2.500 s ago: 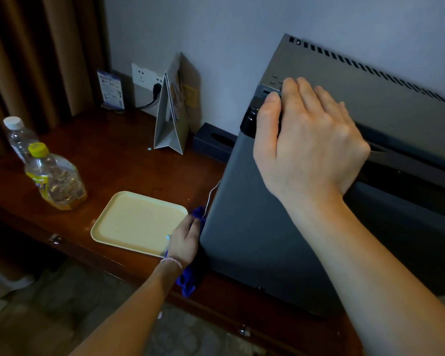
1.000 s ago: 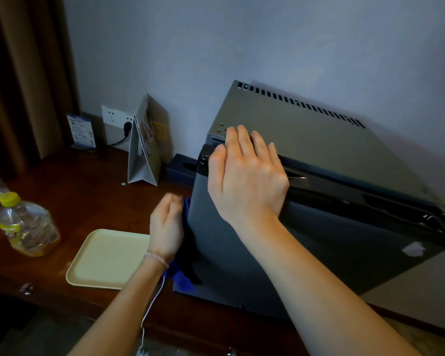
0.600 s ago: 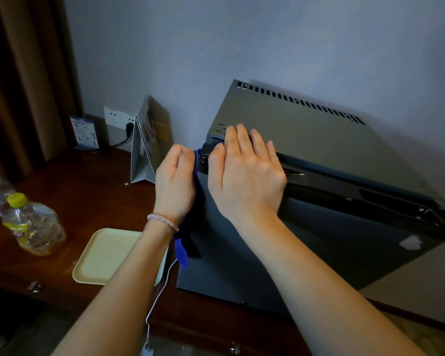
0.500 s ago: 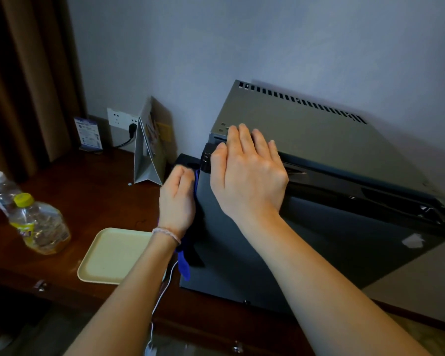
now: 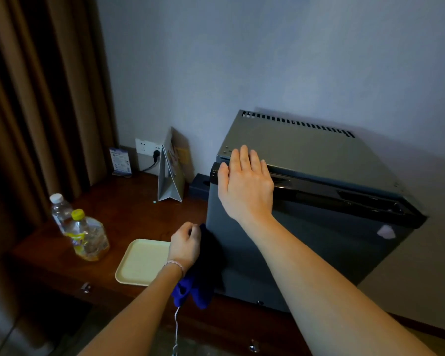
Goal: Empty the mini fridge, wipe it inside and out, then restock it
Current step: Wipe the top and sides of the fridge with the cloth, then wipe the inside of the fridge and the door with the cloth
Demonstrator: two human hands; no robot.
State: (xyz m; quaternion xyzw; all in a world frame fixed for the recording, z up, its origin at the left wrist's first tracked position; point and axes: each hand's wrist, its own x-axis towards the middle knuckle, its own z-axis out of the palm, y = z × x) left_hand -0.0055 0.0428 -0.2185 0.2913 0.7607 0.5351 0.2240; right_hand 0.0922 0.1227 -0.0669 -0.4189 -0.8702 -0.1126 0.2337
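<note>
The mini fridge (image 5: pixel 306 227) stands on the dark wooden counter (image 5: pixel 129 209), with its back near the wall and its door closed. The right hand (image 5: pixel 247 186) lies flat on the top front edge of the fridge, near its left corner; the fingers are straight and reach onto the grey top, so this grip is released and holds nothing. The left hand (image 5: pixel 185 245) is low at the left side of the fridge, and its grip is clenched on a blue cloth (image 5: pixel 193 291), which hangs down under the wrist against the fridge wall. Just left of this hand a cream tray (image 5: pixel 139 263) lies on the counter. Further left stand two plastic bottles (image 5: pixel 85 237), touching each other. Behind, near the wall socket (image 5: pixel 147 147), a folded card (image 5: pixel 170 173) stands upright.
</note>
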